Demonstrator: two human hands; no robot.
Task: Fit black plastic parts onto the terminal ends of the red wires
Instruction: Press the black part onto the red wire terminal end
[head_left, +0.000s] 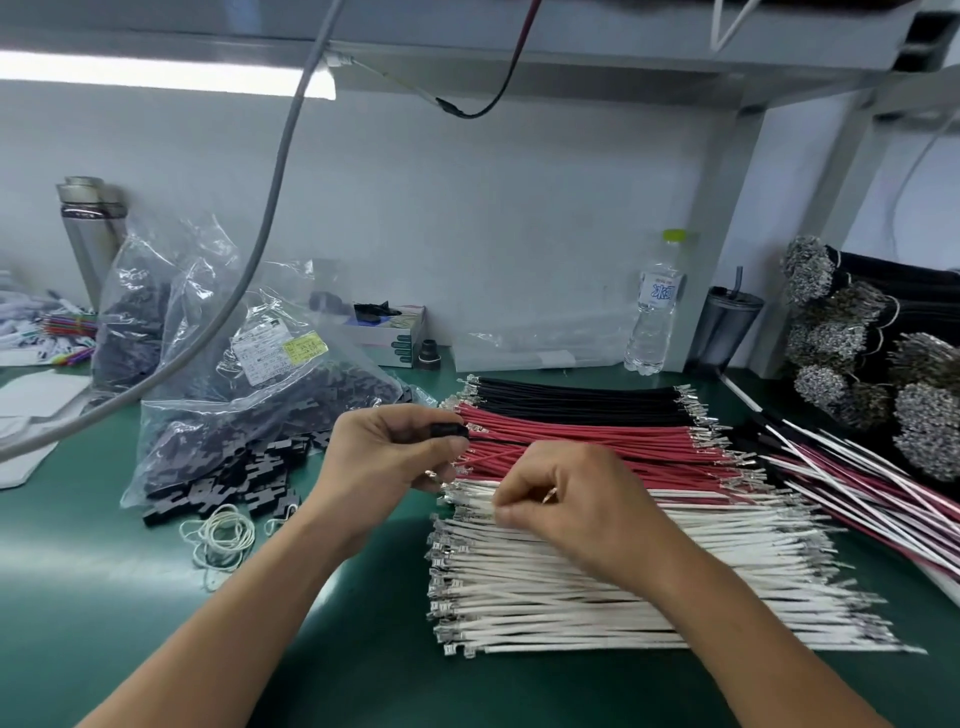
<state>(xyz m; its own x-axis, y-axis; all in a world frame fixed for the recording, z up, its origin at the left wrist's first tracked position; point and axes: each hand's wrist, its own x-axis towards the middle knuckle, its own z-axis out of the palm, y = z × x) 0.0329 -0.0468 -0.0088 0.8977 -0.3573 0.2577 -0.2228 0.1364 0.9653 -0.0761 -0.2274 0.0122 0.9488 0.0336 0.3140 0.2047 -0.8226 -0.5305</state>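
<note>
My left hand pinches a small black plastic part between thumb and fingers, just left of the red wire pile. My right hand has its fingers curled round a single red wire, whose metal terminal end points left toward the black part. The wire's tip sits slightly below the part; whether they touch is unclear. More black plastic parts spill from an open clear bag on the left.
Black wires lie behind the red ones, white wires in front. Mixed red-and-white wires and bundled black wires fill the right. Rubber bands, a water bottle, a cup and a small box are on the green table.
</note>
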